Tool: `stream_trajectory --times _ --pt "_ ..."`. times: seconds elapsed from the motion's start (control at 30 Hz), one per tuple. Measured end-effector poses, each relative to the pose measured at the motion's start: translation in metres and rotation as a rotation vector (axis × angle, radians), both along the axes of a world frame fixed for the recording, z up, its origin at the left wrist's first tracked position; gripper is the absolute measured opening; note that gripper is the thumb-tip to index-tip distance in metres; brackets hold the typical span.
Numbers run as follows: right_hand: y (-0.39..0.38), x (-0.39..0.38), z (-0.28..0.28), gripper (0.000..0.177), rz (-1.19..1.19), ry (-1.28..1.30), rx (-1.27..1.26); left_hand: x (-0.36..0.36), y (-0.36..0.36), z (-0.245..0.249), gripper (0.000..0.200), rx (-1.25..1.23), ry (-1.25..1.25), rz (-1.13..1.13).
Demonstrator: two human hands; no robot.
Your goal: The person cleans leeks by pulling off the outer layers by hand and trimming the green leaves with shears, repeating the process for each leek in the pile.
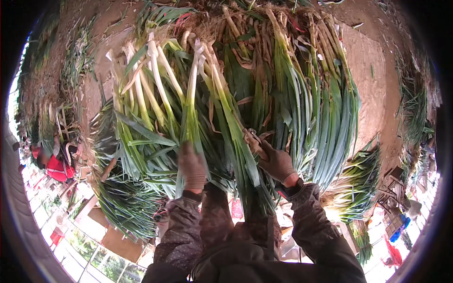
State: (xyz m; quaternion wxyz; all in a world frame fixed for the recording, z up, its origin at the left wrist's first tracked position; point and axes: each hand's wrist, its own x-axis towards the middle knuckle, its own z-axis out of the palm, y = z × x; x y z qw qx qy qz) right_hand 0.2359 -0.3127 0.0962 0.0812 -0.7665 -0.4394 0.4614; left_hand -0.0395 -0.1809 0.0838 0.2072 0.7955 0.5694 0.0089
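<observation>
My left hand [192, 169], in a knitted glove and slightly blurred, is closed around the green leaves of a leek [191, 101] with a pale stem pointing away from me. My right hand [277, 165], also gloved, is closed beside the leaves of another leek [231, 111]. A small brownish piece with a metallic glint [253, 140] shows at its fingertips; I cannot tell what it is. Peeled leeks with white stems [153, 66] lie to the left. On the right is a thick row of leeks [325, 108] with soil-brown stems and roots at the far end.
Cut leek bundles lie at the lower left [127, 207] and lower right [356, 184]. Under the pile is a brown board [365, 75]. A person in red [59, 167] is at the far left. More leeks [413, 111] lie along the right side.
</observation>
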Motion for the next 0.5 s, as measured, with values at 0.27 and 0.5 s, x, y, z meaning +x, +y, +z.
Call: stream_trajectory --times 0.27,0.5 --pt "0.027 -0.009 -0.009 0.067 -0.07 0.031 0.059 0.121 -0.011 -0.13 0.058 -0.385 -0.125 0.198" --pt "0.031 -0.014 -0.02 0.065 -0.076 0.124 0.069 0.076 0.009 -0.134 0.029 -0.278 -0.196 0.182"
